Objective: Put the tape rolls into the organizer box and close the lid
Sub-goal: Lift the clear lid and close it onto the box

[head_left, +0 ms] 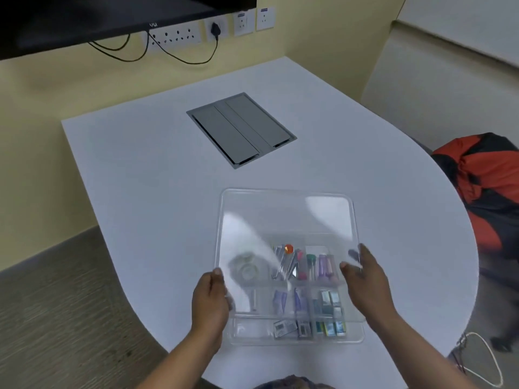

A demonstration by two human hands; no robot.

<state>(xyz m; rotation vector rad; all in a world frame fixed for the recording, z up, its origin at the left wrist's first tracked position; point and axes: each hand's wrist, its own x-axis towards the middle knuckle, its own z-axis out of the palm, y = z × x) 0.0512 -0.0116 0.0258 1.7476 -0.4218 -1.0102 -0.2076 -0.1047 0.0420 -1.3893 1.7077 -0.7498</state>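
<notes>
A clear plastic organizer box (292, 338) sits near the front edge of the white table (146, 175). Both hands hold its clear lid (286, 217), tilted above the box. My left hand (210, 299) grips the lid's left edge and my right hand (365, 279) grips its right edge. Through the lid, two pale tape rolls (247, 269) lie in the left compartment. Other compartments hold small coloured stationery, blurred by the plastic.
A grey hatch (241, 129) is set into the table's middle. A red and black bag (483, 175) lies beyond the table's right edge. A dark screen, wall sockets and hanging cables are at the back. A white cord lies at the lower right.
</notes>
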